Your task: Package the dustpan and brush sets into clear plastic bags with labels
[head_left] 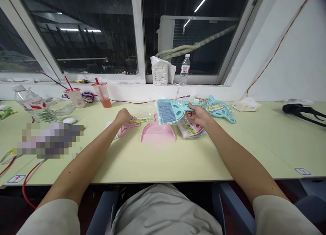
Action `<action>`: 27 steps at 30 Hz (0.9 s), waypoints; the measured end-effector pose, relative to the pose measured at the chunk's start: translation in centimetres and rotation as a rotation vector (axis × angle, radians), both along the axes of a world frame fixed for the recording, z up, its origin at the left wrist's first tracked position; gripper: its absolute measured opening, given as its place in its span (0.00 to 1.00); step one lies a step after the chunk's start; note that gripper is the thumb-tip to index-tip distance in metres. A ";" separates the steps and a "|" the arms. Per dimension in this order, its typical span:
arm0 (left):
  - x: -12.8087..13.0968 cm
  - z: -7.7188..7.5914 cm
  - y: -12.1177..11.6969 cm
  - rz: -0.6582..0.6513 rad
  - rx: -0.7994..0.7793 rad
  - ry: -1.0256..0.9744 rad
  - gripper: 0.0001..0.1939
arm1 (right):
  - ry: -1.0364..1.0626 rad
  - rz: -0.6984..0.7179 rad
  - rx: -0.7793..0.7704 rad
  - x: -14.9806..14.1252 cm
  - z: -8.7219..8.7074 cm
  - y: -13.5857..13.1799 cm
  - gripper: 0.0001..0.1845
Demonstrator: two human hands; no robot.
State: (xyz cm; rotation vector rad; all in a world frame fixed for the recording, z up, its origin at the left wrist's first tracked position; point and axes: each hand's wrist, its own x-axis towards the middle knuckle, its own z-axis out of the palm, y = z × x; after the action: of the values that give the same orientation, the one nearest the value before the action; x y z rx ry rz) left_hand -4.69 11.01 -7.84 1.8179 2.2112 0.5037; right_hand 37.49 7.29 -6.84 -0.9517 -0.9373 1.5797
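My right hand [197, 114] is closed around the handle of a light-blue hand brush [175, 109]. Its bristles point left, above a pink dustpan [158, 132] lying on the table. My left hand [123, 116] is closed at the edge of a clear plastic bag [144, 119] with a yellow-green label; its fingertips are partly hidden. Just below that hand lies a pink hand brush [127, 127], partly covered by my wrist. A wrapped pink brush set [190, 128] rests under my right hand. Behind it sits a wrapped blue brush and dustpan set [219, 109].
Two drink cups with straws, one of them orange [104, 96], stand at the back left beside a large bottle [38, 106]. A white mouse [69, 120] lies nearby. On the sill are a tissue pack [160, 72] and a water bottle [184, 70]. Black straps [305, 112] lie at right.
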 end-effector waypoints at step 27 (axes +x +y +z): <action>3.2 7.8 -7.9 -0.331 0.318 -0.706 0.09 | -0.015 -0.005 0.022 0.7 -0.8 0.3 0.12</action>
State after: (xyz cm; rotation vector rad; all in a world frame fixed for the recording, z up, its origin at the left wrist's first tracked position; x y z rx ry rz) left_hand -1.48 3.15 -0.01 1.7206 1.3895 1.2425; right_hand 38.16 7.55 -7.65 -0.9508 -0.9600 1.5572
